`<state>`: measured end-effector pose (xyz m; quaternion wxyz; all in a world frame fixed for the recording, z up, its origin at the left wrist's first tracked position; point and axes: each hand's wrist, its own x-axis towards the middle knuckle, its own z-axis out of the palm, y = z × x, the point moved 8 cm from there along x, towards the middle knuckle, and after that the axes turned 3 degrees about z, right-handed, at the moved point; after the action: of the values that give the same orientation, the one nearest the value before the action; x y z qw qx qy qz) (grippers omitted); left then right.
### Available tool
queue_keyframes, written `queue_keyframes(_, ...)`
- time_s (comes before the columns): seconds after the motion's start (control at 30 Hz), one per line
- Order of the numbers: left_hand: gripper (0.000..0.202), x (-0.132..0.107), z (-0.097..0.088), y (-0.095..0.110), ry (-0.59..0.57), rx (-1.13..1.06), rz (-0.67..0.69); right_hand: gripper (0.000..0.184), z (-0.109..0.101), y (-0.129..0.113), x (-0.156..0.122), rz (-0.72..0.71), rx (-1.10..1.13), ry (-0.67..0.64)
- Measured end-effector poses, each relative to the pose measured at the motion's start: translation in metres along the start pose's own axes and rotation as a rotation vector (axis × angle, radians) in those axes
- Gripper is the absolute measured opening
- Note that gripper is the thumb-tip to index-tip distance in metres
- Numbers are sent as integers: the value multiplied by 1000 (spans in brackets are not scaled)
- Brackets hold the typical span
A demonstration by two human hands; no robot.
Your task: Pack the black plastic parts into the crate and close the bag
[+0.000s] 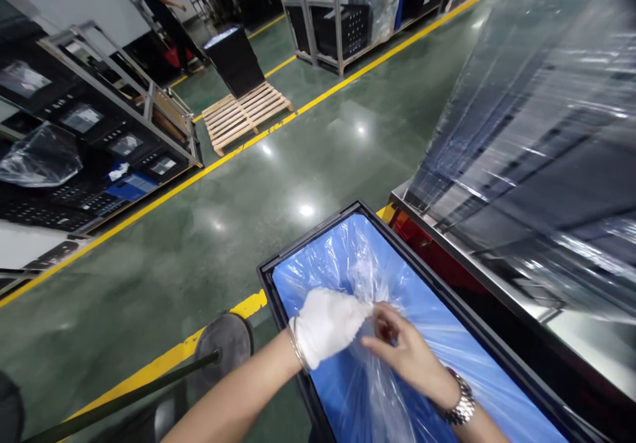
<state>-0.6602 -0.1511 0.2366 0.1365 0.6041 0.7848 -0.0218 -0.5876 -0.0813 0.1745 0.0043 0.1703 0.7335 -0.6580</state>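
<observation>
My left hand (330, 324), in a white glove with a bangle at the wrist, pinches the gathered neck of a clear plastic bag (370, 274). Close beside its fingertips is my right hand (410, 350), bare and wearing a metal watch. Its fingers are curved, with a visible gap between them and the thumb, and the index finger meets the bunched plastic. Pleats of the bag spread over a blue surface (437, 317) framed by the black rim (313, 231) of a crate. What lies under the plastic is hidden.
Stacks wrapped in film (546, 132) stand on a metal-edged platform at right. A round dark base with a pole (223, 344) is at lower left. Across the green floor are a wooden pallet (248, 112) with black crates (236, 62), racks (124, 92), and a person (161, 12).
</observation>
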Motion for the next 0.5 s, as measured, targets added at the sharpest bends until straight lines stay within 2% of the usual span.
queue_keyframes(0.07,28,4,0,18,-71,-99,69,31,12,5,3,-38,7,23)
queue_keyframes(0.13,32,9,-2,19,-60,-393,2,34,16,8,1,-64,19,44)
queue_keyframes(0.2,28,12,-2,3,19,-664,-156,37,15,8,-2,-67,30,36)
queue_keyframes(0.23,31,12,2,-7,28,-719,-229,37,14,7,-4,-61,35,21)
queue_keyframes(0.27,32,12,10,-14,-5,-722,-265,37,12,6,-5,-50,42,2)
queue_keyframes(0.33,18,11,29,-21,-131,-695,-260,35,9,5,-6,-22,75,-35)
queue_keyframes(0.37,19,9,39,-24,-166,-724,-253,35,8,7,-6,0,102,-46)
queue_keyframes(0.4,26,7,45,-26,-156,-776,-247,36,7,10,-6,30,132,-50)
queue_keyframes(0.5,30,1,48,-30,50,-955,-235,45,9,28,-1,144,230,-18)
